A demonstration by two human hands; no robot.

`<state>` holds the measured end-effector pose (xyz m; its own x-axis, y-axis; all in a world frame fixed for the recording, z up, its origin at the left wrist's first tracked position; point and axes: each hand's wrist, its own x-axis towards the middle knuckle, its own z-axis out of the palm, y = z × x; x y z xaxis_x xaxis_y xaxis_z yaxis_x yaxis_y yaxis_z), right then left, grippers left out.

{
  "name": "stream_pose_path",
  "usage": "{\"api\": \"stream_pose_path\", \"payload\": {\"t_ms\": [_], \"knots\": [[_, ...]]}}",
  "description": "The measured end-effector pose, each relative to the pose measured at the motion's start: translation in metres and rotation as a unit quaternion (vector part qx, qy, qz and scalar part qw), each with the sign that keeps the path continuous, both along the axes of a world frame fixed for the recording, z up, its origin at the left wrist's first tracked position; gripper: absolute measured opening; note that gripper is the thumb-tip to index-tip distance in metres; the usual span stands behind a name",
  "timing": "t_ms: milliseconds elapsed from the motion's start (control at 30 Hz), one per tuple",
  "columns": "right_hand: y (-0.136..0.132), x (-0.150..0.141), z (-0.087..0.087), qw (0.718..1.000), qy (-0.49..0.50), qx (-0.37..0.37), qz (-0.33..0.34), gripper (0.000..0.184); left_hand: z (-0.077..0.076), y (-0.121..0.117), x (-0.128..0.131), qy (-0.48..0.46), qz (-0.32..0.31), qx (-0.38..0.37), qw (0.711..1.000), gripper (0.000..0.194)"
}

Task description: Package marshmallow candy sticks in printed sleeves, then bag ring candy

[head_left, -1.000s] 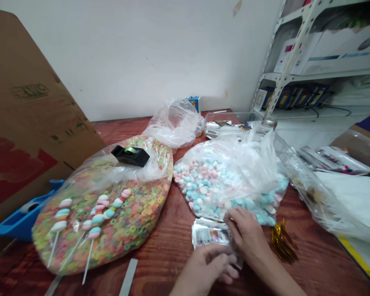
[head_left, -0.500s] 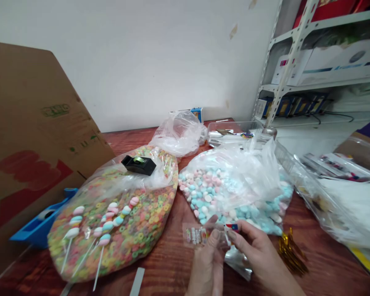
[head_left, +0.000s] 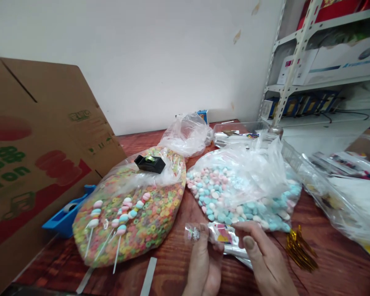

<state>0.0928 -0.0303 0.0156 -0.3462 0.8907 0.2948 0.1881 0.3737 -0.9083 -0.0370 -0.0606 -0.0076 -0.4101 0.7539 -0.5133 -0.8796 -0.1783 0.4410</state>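
Observation:
My left hand (head_left: 201, 263) pinches a small clear printed plastic bag (head_left: 223, 233) between thumb and fingers, over the near edge of the table. Pink, yellow and red printing shows on its right part. My right hand (head_left: 267, 257) is at the bag's right end, thumb and fingers apart; whether a fingertip touches it I cannot tell. More clear plastic wrappers (head_left: 239, 251) lie beneath, partly hidden by the hands. Just beyond is a big bag of pink, white and blue marshmallows (head_left: 216, 197). Gold twist ties (head_left: 300, 250) lie to the right.
At left, several marshmallow skewers (head_left: 122, 228) and a black tape dispenser (head_left: 151, 163) rest on a bag of cereal rings (head_left: 160, 222). A blue tape dispenser (head_left: 63, 220) stands by a cardboard box (head_left: 55, 123). Clear trays (head_left: 234, 128) are at the back; shelving (head_left: 292, 78) stands right.
The view has swung left. The bag in my left hand has turned so that its colourful print shows. My right thumb and fingers have come apart from their pinch on it.

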Motion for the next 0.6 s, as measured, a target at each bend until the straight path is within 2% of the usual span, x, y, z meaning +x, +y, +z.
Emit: {"api": "stream_pose_path", "payload": {"t_ms": [133,233,467,600], "knots": [[-0.007,0.003,0.001,0.994,0.018,0.103,0.031,0.036,0.003,-0.005,-0.001,-0.006,-0.009,0.016,1.0,0.038],[-0.009,0.001,0.001,0.989,0.001,0.134,0.064,0.031,0.005,-0.01,0.0,0.003,-0.024,0.024,0.999,0.038],[-0.016,-0.004,0.004,0.997,0.039,0.057,0.038,0.024,0.009,-0.017,-0.001,0.035,-0.024,0.05,0.998,0.036],[-0.016,-0.007,0.009,0.995,0.037,0.065,0.066,0.021,0.011,-0.019,-0.002,0.048,-0.005,0.039,0.998,0.035]]}}
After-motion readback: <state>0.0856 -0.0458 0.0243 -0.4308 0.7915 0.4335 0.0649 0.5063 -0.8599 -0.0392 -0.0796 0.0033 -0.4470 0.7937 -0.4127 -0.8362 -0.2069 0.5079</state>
